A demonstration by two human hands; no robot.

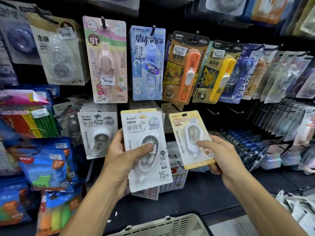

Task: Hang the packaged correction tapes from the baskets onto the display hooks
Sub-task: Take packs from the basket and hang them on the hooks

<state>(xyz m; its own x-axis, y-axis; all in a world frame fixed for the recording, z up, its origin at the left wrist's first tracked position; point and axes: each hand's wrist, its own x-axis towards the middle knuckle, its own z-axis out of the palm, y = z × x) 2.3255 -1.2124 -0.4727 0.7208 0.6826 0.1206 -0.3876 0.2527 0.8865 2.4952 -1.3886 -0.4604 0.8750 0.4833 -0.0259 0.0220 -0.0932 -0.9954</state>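
Head view has me mid-hanging, a pack in each hand. My left hand [119, 160] grips the white pack [146, 150], thumb pressed on its blister; my right hand [219, 154] pinches the yellow pack [190, 138], fingers curled round its lower edge. Both sit just below the blue pack [147, 63] on the black display wall [201, 26]. Next, I judge, each punched hole must meet a bare hook [212, 111] — several jut out right of the yellow pack. Far below the blue pack, the basket [170, 225] rim shows — its contents are hidden.
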